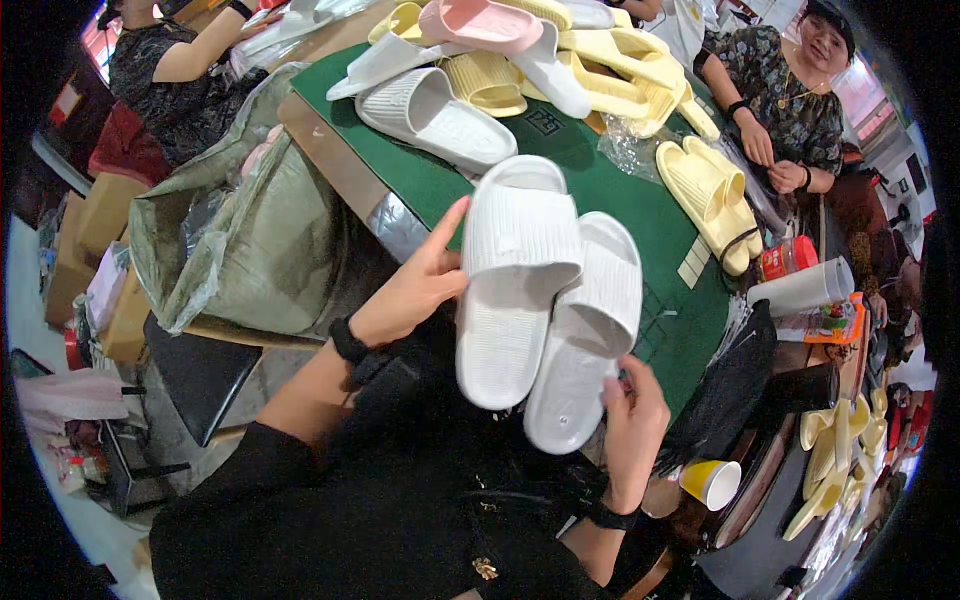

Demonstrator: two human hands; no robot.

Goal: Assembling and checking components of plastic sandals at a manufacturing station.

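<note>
Slippers fill the head view: two white slippers (pixel 545 300) are held side by side above the near edge of the green worktop (pixel 660 230), soles toward the camera. Left hand (pixel 412 285) grips the left slipper's edge, fingers (pixel 447 228) pinching it with the forefinger stretched up. Right hand (pixel 632 425) pinches the other slipper's heel. They look light, soft and bendy, best held by the rim. Beyond them on the worktop lie another white slipper (pixel 435 115) and yellow slippers (pixel 705 195); a yellow cup (pixel 712 482) stands right of the worktop.
</note>
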